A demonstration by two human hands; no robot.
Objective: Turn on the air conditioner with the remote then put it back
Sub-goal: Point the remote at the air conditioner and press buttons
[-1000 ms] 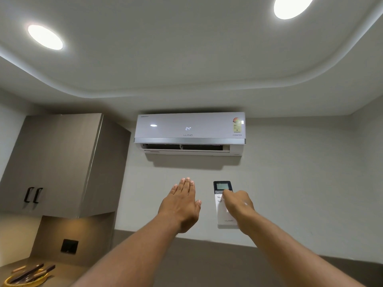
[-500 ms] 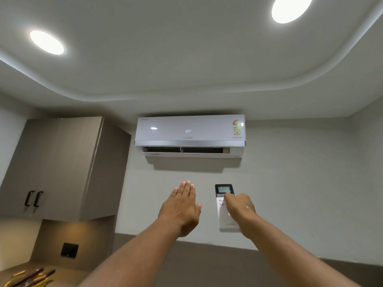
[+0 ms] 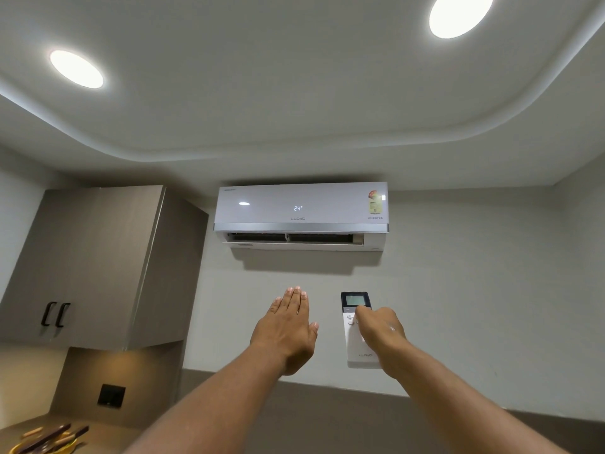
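Note:
The white air conditioner [image 3: 301,208] hangs high on the wall, its display reads 24 and its bottom flap stands open. Below it and to the right, the white remote [image 3: 353,342] with a dark screen at its top stands upright against the wall, its lower end in a white holder. My right hand [image 3: 381,332] grips the remote from the right, with a fingertip on the buttons just under the screen. My left hand [image 3: 288,329] is held up flat to the left of the remote, fingers straight, palm toward the wall, with nothing in it.
A grey wall cabinet [image 3: 98,267] with two black handles hangs at the left. Under it is a dark switch plate [image 3: 111,395], and a counter with a yellow bowl of utensils [image 3: 49,442] at the bottom left. Two round ceiling lights are lit.
The view has tipped up slightly, so the air conditioner and remote sit a little lower in frame. Both hands keep nearly the same pose; the right one stays on the remote.

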